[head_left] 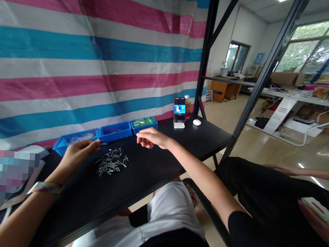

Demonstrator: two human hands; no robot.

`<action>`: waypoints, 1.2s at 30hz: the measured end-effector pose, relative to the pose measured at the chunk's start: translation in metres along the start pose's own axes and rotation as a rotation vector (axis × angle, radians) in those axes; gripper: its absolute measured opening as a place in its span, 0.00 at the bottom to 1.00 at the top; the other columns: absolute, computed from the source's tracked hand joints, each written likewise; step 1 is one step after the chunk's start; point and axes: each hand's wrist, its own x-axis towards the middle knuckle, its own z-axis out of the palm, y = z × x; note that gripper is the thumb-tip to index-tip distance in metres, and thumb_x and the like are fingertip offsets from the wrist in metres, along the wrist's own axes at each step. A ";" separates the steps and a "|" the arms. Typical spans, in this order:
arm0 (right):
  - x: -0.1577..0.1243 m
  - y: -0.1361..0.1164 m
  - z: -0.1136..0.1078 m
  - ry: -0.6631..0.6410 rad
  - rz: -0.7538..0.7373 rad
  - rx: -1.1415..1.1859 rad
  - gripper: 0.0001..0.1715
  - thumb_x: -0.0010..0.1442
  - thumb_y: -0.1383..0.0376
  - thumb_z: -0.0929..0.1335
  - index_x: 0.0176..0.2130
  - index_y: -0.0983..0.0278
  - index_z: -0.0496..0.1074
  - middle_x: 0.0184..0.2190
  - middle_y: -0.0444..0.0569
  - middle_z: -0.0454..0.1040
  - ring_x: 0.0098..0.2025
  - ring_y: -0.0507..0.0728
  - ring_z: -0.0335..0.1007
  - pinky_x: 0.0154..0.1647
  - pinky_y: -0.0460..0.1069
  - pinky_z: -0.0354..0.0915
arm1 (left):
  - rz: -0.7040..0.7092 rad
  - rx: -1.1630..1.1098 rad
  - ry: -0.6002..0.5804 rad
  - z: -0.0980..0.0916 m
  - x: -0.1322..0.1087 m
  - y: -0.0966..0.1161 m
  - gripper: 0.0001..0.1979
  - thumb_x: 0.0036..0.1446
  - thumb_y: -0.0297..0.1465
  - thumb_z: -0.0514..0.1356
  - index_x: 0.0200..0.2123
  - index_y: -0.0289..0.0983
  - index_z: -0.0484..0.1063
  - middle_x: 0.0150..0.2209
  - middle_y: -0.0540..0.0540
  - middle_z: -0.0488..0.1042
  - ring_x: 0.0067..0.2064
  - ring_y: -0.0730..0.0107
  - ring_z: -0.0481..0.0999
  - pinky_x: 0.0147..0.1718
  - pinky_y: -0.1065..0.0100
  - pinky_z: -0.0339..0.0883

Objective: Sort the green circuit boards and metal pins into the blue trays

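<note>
Left hand [78, 152]: thumb and forefinger pinched on a thin metal pin [103, 144], wristband [46, 188] on that arm. Pin sticks out past my fingertips, long axis near level, free end pointing right, toward my other hand. It's at the upper left of the pile, in front of the middle bin.

Right hand [154, 137]: fingers curled, tips close together, reaching in from the right, well apart from the left. Can't tell if there's anything in it.

Pile of metal pins [111, 163] lies between and below my hands, axes every which way, many crossing. Far left, beside my forearm: pale-framed device [29, 182], face pixelated.

Three blue bins in a row behind the pile: left bin [59, 148] with clear plastic stuff, middle bin [116, 137] with a few thin pieces, right bin [136, 130] with green bits. My right hand overlaps that one's front corner. Farther right: phone [179, 111] upright, screen lit, bottle [187, 106] behind it, white rounded object [196, 122] beside.

Surface is a black table [142, 172]. Striped tarp [101, 55] behind it. Person in black [276, 204] to my right. Beyond the dark metal post [257, 89]: shiny floor, cluttered white table [324, 99], windows [314, 41].
</note>
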 end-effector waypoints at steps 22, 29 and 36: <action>0.078 0.028 0.053 -0.021 -0.056 -0.051 0.22 0.71 0.52 0.74 0.34 0.66 0.75 0.26 0.44 0.75 0.22 0.48 0.65 0.21 0.43 0.57 | 0.193 -0.033 0.124 0.031 -0.016 0.017 0.19 0.57 0.46 0.68 0.25 0.37 0.84 0.28 0.40 0.84 0.30 0.61 0.81 0.33 0.64 0.74; 0.079 0.034 0.057 -0.026 -0.078 0.011 0.13 0.72 0.64 0.70 0.34 0.67 0.76 0.26 0.44 0.78 0.21 0.48 0.67 0.21 0.43 0.61 | 0.232 -0.043 0.122 0.035 -0.020 0.012 0.20 0.60 0.45 0.68 0.23 0.36 0.81 0.27 0.41 0.83 0.28 0.65 0.78 0.30 0.66 0.70; 0.078 0.038 0.060 -0.017 -0.103 -0.001 0.15 0.72 0.66 0.70 0.31 0.67 0.76 0.24 0.44 0.77 0.18 0.47 0.67 0.18 0.42 0.58 | 0.230 -0.066 0.121 0.039 -0.019 0.002 0.22 0.60 0.48 0.70 0.25 0.36 0.82 0.28 0.41 0.84 0.30 0.63 0.80 0.32 0.65 0.71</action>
